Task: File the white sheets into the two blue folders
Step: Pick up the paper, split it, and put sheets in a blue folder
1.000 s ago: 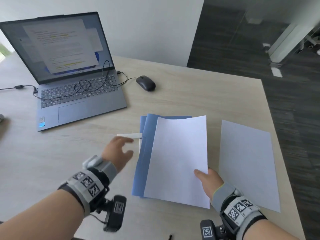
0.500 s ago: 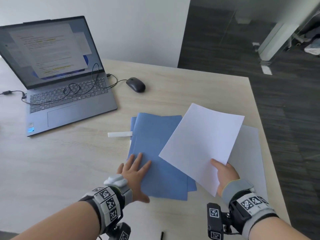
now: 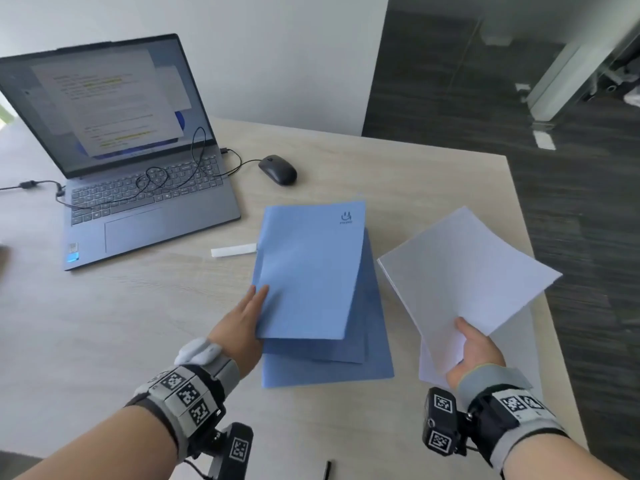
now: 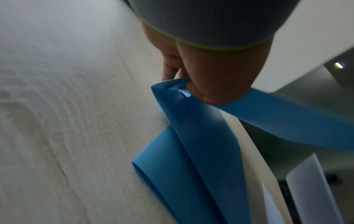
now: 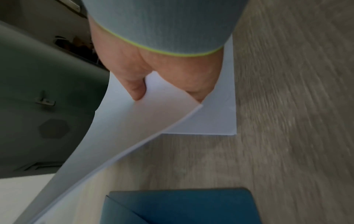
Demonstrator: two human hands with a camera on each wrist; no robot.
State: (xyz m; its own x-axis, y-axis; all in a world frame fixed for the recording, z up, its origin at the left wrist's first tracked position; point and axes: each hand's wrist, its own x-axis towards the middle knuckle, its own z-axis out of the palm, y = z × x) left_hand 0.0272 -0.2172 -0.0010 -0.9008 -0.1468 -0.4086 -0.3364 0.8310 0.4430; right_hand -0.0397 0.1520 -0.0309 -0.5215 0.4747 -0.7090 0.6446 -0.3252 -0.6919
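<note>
Lifted since a moment ago, the top blue folder's cover (image 3: 311,271) now rises in the left hand (image 3: 242,323), pinched at its edge. Right hand (image 3: 476,355) grips white sheets (image 3: 464,271) above the table's right edge (image 3: 519,209), likely ready for insertion.

1. Bare forearms; each wrist wears a grey cuff (image 3: 485,377) edged in yellow-green.
2. Over each cuff sits a black-and-grey band (image 3: 183,393) with square black-and-white code tags.
3. A black camera block (image 3: 440,426) with the same tags hangs under each wrist.
4. The left band carries a white pod (image 3: 197,349).
</note>
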